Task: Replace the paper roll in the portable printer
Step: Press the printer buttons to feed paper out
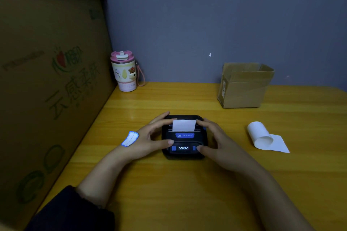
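Observation:
A small black portable printer (185, 139) with blue buttons and a lit display sits mid-table, its lid down. A white paper strip (183, 125) sticks up from its slot. My left hand (150, 139) grips the printer's left side, thumb on the front face and fingers over the top edge. My right hand (213, 139) grips the right side the same way, fingertips beside the paper strip. A sticker (130, 138) lies on the back of my left hand. A loose white paper roll (260, 135), partly unwound, lies on the table to the right.
An open cardboard box (244, 88) stands at the back right against the grey wall. A pink-lidded tumbler (124, 72) stands at the back left corner. Large cardboard cartons (50, 80) wall off the left side of the yellow wooden table (169, 193).

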